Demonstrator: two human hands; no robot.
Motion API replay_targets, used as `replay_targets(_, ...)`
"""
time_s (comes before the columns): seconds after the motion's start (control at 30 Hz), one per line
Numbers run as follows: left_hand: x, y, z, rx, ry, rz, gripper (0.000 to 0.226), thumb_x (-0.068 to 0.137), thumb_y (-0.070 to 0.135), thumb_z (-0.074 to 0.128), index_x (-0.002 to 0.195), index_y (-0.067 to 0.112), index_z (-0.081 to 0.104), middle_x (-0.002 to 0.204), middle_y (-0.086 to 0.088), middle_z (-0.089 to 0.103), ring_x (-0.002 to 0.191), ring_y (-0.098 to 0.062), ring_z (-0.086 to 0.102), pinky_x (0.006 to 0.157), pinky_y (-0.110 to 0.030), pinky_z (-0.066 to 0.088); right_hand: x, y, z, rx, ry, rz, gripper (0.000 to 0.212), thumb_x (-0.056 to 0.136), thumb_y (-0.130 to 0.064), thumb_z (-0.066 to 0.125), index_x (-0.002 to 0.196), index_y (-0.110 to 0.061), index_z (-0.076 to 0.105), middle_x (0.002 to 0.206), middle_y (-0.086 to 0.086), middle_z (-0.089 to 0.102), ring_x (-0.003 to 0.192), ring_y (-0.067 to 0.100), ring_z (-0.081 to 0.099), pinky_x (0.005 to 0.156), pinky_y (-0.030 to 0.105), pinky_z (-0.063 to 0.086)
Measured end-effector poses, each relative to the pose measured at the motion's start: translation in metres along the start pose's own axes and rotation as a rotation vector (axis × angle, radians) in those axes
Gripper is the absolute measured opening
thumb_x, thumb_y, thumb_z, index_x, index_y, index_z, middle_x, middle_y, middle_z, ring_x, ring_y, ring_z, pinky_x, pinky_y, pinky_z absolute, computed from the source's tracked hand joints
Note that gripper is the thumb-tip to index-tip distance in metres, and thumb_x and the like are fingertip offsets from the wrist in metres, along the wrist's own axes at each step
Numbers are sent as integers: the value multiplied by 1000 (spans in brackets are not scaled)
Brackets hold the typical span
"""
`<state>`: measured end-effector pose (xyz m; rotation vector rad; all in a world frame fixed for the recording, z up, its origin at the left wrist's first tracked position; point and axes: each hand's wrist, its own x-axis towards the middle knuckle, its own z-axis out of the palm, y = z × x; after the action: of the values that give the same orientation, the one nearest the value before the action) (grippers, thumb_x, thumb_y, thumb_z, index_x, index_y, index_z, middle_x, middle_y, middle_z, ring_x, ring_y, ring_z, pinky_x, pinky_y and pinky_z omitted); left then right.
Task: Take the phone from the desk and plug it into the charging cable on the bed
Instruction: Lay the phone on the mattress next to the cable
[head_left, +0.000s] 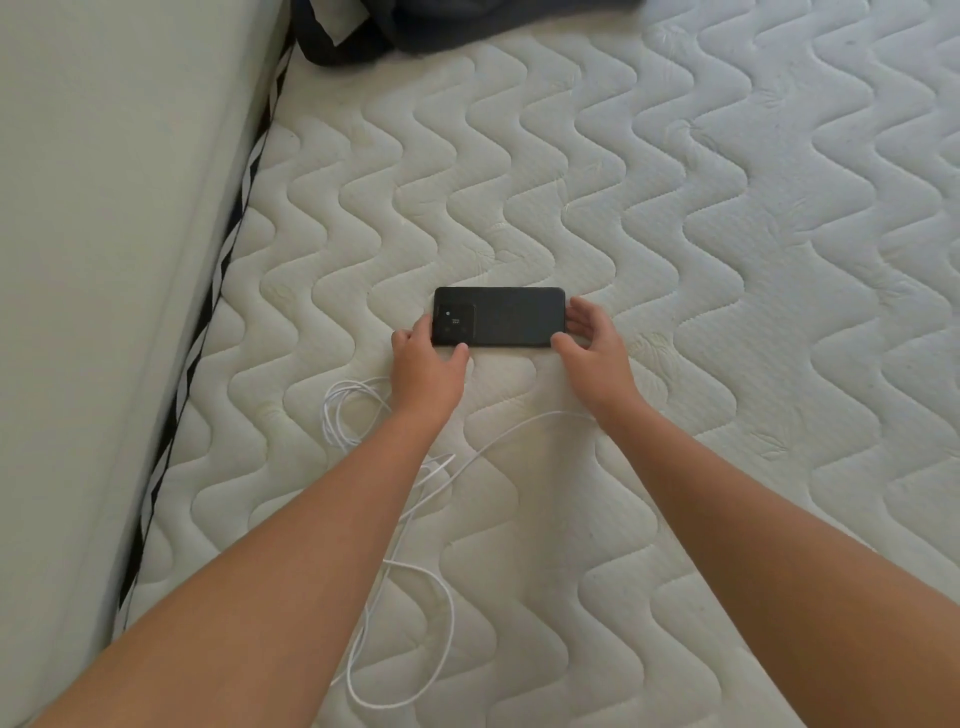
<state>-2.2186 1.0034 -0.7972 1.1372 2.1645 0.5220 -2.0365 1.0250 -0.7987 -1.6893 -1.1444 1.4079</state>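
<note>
**Phone lies on the bed between both hands**

While the person leans over the bed (727, 208), the black phone (511, 317) lies flat on the quilted mattress, back side up, with its camera end to the left. The left hand (426, 364) holds this camera end, thumb on the near edge and fingers curled at the short side. The right hand (592, 345) holds the other end in the same grip. The white charging cable (441, 623) lies in loose loops on the mattress under the left forearm, and one strand runs under the right wrist. Whether it is plugged in, I cannot tell. A dark cloth (415, 26) lies at the far edge.
</note>
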Motion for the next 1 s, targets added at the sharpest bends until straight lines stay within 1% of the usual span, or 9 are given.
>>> replay_targets(0.1,-5,8,-5,-176,-44,-126,66,91,31,61,149,15,32,135,-12,49,118,-27,54,94,-30,40,-5,-3,-5,41,-13,59,49,91,-19,56,139,-15,44,130,-3,56,110,4,54,81,9,39)
replay_targets(0.17,-14,13,-7,-242,-57,-149,64,92,30,58,148,17,31,135,-11,51,119,-26,54,100,-33,42,-12,-5,-9,66,-7,94,51,92,-25,57,140,-16,43,132,-2,55,111,6,53,81,12,36)
replay_targets(0.23,-24,19,-8,-244,-42,-132,58,93,28,57,146,18,36,137,-10,49,122,-27,52,105,-42,43,-20,-8,-15,76,-3,105,52,92,-30,56,141,-18,43,134,-2,54,112,8,52,82,16,35)
replay_targets(0.27,-30,23,-8,-233,-23,-112,55,93,26,56,144,18,38,139,-10,48,125,-26,50,106,-43,42,-25,-8,-19,81,-2,101,51,92,-32,56,141,-19,43,135,-1,54,113,9,52,84,18,35)
replay_targets(0.37,-47,35,-2,-205,16,-15,47,94,23,55,140,17,47,140,-6,49,129,-22,47,108,-36,38,-41,-4,-33,105,18,96,52,92,-35,56,141,-23,43,137,-3,53,113,8,51,88,23,35)
replay_targets(0.5,-75,49,15,-187,-42,153,35,94,17,54,128,18,60,133,-2,58,124,-17,51,101,-26,38,-60,2,-57,147,65,84,54,92,-36,55,142,-21,42,137,-1,53,114,6,52,86,17,36)
replay_targets(0.67,-117,61,47,-71,-149,291,28,91,20,59,118,19,66,124,0,65,117,-18,56,101,-36,45,-86,14,-95,210,167,106,52,92,-34,56,140,-19,45,132,-1,56,118,10,54,104,33,41)
replay_targets(0.87,-160,78,80,2,-258,404,25,88,22,63,113,21,68,116,3,68,108,-15,59,93,-30,47,-117,36,-142,264,267,144,47,92,-33,57,136,-19,50,116,-11,58,108,0,55,105,36,42)
replay_targets(1.0,-188,100,108,40,-335,469,26,87,23,64,112,20,69,115,3,69,107,-14,59,92,-29,46,-138,50,-179,314,348,170,44,91,-31,58,133,-18,53,116,-9,59,112,6,56,104,38,43)
